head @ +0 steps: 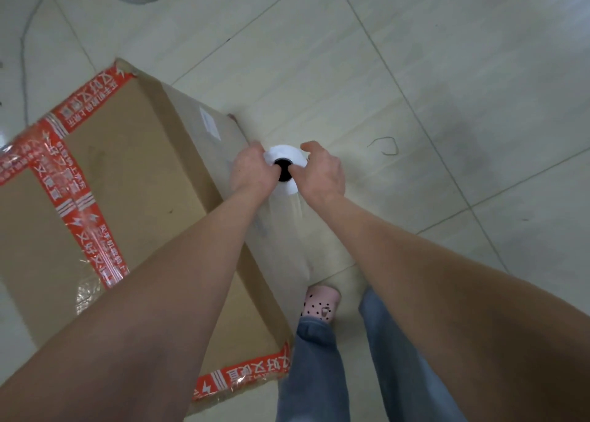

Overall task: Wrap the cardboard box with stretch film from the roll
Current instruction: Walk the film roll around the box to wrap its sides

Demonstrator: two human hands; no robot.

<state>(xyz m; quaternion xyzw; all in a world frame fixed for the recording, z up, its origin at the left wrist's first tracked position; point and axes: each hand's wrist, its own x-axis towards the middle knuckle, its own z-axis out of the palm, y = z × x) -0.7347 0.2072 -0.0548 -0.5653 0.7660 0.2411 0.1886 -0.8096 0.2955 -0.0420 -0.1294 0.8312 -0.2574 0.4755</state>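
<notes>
A large brown cardboard box [127, 179] sealed with red printed tape stands on the tiled floor at the left. The white stretch film roll [285, 187] stands upright just off the box's right side, its dark core hole facing up. My left hand [250, 171] grips the roll's top from the left and my right hand [322, 172] grips it from the right, thumbs at the core. Clear film [287, 226] stretches from the roll back along the box's right face. Crinkled film lies over the box's near-left corner.
My legs in blue jeans [316, 373] and a pink spotted shoe [321, 303] are just right of the box's near corner. Grey cables [28, 28] run over the floor at the far left. A thin wire scrap [384, 147] lies on the tiles to the right.
</notes>
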